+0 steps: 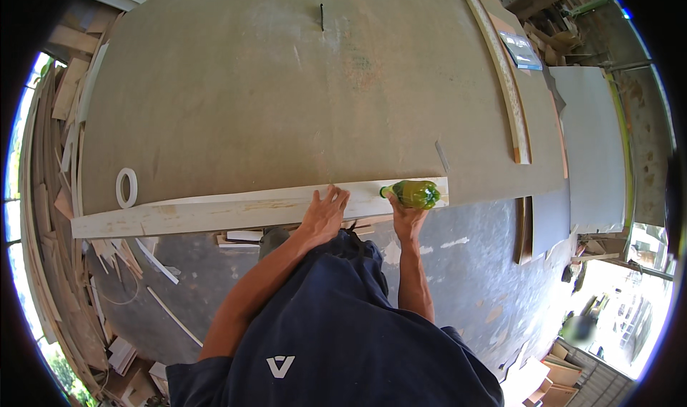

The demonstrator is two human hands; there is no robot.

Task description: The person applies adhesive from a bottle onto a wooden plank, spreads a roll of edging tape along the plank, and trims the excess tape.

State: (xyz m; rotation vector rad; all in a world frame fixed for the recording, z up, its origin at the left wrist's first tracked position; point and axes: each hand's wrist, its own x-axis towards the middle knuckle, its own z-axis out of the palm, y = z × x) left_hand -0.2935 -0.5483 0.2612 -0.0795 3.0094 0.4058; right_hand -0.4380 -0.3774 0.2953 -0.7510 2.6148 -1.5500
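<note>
A long white board (215, 210) with yellowish streaks lies along the near edge of the large brown work surface (215, 85). My left hand (325, 212) rests palm down on this board near its middle, fingers slightly bent and apart, with nothing visible in them. Near the board's right end, my right hand (408, 222) is wrapped round a green plastic bottle (418, 194). The bottle lies tilted on its side, its narrow neck pointing left over the white board. Whether the neck touches the board I cannot tell.
A white ring-shaped roll (119, 187) lies at the left of the surface. A long narrow strip (507, 85) and a blue-white flat packet (521, 51) are at the far right. Wood offcuts (68, 92) crowd the left side; thin strips (174, 316) lie on the grey floor.
</note>
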